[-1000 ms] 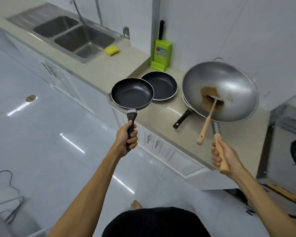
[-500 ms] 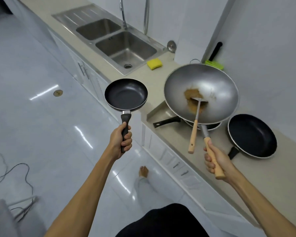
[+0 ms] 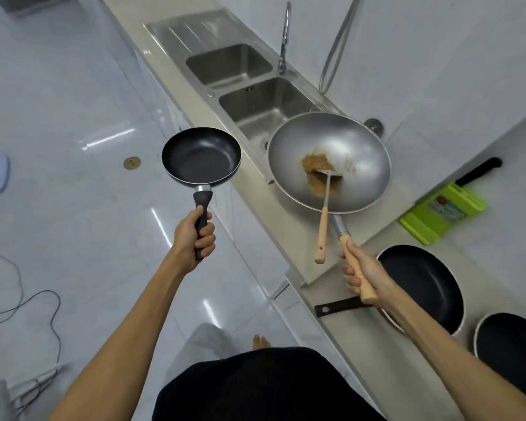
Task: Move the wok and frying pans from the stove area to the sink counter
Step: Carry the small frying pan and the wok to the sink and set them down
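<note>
The fingers (image 3: 206, 238) of the left hand (image 3: 192, 238) are wrapped tight around the black handle of a small frying pan (image 3: 201, 156), thumb lying along the grip. The pan is held level in the air, out over the white tiled floor (image 3: 73, 208), just off the front edge of the worktop (image 3: 255, 189) and near the sink (image 3: 255, 86).

The fingers (image 3: 351, 278) of the right hand (image 3: 363, 275) are curled closed around the wooden handle of the wok (image 3: 328, 161). The wok is lifted, its bowl over the worktop and overlapping the near corner of the right sink basin. A brown residue sits in its bottom, and a spatula (image 3: 324, 214) rests inside with its metal blade in the residue and its wooden handle sticking out over the rim toward the person.

On the lower worktop to the right lie two more black frying pans: a larger one (image 3: 431, 284) partly behind the right forearm, its black handle pointing out past the edge, and another (image 3: 513, 344) at the frame's right border. A green knife block (image 3: 444, 208) stands by the wall. A tap (image 3: 284, 34) rises behind the sink.
</note>
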A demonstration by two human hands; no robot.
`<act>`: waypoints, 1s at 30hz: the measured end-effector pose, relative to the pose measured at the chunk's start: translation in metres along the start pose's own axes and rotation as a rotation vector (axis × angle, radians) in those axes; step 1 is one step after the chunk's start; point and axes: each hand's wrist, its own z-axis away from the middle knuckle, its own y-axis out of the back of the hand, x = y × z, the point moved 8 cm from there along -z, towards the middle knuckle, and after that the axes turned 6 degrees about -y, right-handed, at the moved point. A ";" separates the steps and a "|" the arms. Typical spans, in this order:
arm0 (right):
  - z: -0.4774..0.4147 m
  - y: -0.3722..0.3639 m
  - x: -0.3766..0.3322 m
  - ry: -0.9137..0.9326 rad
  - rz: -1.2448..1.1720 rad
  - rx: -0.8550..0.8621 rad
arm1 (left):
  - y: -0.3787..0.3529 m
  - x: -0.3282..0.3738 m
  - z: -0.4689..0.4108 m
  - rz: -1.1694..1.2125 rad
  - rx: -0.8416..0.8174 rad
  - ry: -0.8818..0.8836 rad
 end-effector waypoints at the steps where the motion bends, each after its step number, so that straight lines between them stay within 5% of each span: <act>1: -0.011 -0.015 -0.014 0.002 0.009 -0.016 | 0.007 0.011 -0.014 0.015 0.004 0.000; 18: -0.182 -0.347 -0.205 -0.025 -0.028 -0.058 | 0.180 0.284 -0.265 -0.016 0.033 0.019; 30: -0.323 -0.525 -0.371 -0.006 -0.070 -0.144 | 0.237 0.421 -0.442 0.000 0.038 0.016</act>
